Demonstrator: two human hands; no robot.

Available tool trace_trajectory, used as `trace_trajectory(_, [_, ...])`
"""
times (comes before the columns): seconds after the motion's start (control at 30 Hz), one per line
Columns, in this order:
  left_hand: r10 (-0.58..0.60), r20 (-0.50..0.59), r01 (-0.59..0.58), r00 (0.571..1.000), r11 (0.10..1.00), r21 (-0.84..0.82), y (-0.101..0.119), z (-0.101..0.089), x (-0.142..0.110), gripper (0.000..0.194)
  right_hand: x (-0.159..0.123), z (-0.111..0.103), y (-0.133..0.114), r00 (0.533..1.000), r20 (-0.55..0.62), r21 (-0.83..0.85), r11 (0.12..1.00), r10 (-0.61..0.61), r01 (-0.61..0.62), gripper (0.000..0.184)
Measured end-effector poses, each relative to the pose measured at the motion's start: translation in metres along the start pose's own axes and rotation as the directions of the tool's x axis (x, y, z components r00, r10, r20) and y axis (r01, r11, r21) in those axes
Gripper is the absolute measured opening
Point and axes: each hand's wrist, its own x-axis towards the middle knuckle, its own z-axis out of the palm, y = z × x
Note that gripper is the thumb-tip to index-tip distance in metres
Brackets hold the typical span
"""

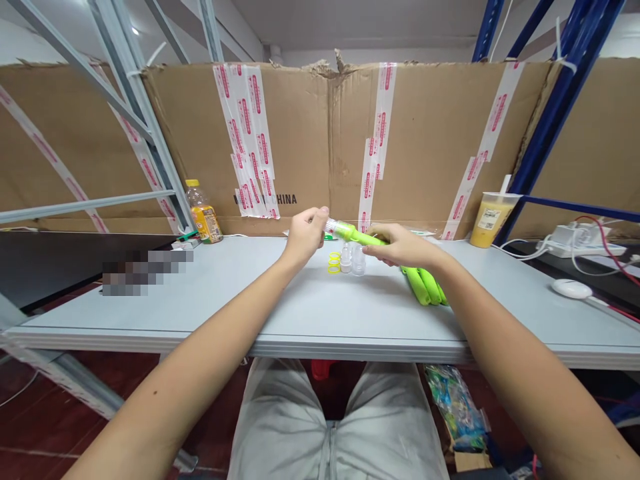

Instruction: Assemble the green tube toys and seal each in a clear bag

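Between my hands, a little above the table, is a bright green handle with a clear end (347, 231). My left hand (307, 233) has its fingers pinched around the clear end. Farther right, my right hand (400, 245) is closed around the green part, with the handle tilted down toward it. Below them stand small clear plastic caps (358, 261), with several yellow rings (334, 263) stacked just to their left. Several more green handles (424, 287) lie side by side under my right forearm, which hides part of them.
A juice bottle with a yellow cap (204, 213) stands at the back left of the table (210, 300). At the back right is a cup of yellow drink (493, 220). A white power strip (580, 241) with cables and a white round device (571, 289) lie farther right. Cardboard (310, 147) walls the back.
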Motion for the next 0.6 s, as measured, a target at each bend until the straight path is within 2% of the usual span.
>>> trace_trajectory(0.1, [-0.084, -0.020, 0.082, 0.996, 0.993, -0.086, -0.004, -0.009, 0.006, 0.040, -0.001, -0.006, 0.004, 0.996, -0.084, 0.052, 0.999, 0.011, -0.007, 0.024])
trace_trajectory(0.3, [-0.122, -0.062, 0.107, 0.991, 0.973, -0.203, -0.009, -0.015, 0.012, 0.040, 0.008, -0.017, 0.025, 0.960, -0.280, 0.198, 0.979, 0.018, 0.039, 0.029])
trace_trajectory(0.33, [-0.131, -0.089, 0.107, 0.987, 0.968, -0.227, -0.011, -0.016, 0.014, 0.040, 0.011, -0.021, 0.033, 0.936, -0.351, 0.199, 0.979, 0.038, 0.035, 0.031])
trace_trajectory(0.4, [-0.151, -0.160, 0.105, 0.975, 0.959, -0.264, -0.014, -0.019, 0.017, 0.041, 0.018, -0.030, 0.050, 0.842, -0.530, 0.151, 0.988, 0.098, -0.020, 0.026])
trace_trajectory(0.43, [-0.160, -0.194, 0.103, 0.968, 0.956, -0.276, -0.015, -0.021, 0.019, 0.042, 0.022, -0.034, 0.060, 0.798, -0.594, 0.062, 0.995, 0.105, -0.084, 0.022])
trace_trajectory(0.47, [-0.167, -0.227, 0.100, 0.960, 0.954, -0.282, -0.017, -0.022, 0.020, 0.043, 0.026, -0.038, 0.070, 0.774, -0.626, -0.046, 0.985, 0.099, -0.164, 0.017])
trace_trajectory(0.5, [-0.174, -0.256, 0.098, 0.951, 0.954, -0.283, -0.018, -0.023, 0.021, 0.044, 0.031, -0.042, 0.080, 0.768, -0.632, -0.155, 0.956, 0.098, -0.250, 0.014])
trace_trajectory(0.57, [-0.180, -0.295, 0.095, 0.938, 0.955, -0.279, -0.020, -0.024, 0.022, 0.044, 0.041, -0.046, 0.098, 0.846, -0.516, -0.382, 0.849, 0.132, -0.365, 0.018])
trace_trajectory(0.6, [-0.181, -0.305, 0.095, 0.935, 0.956, -0.279, -0.021, -0.025, 0.022, 0.044, 0.047, -0.047, 0.106, 0.898, -0.412, -0.502, 0.783, 0.157, -0.367, 0.022])
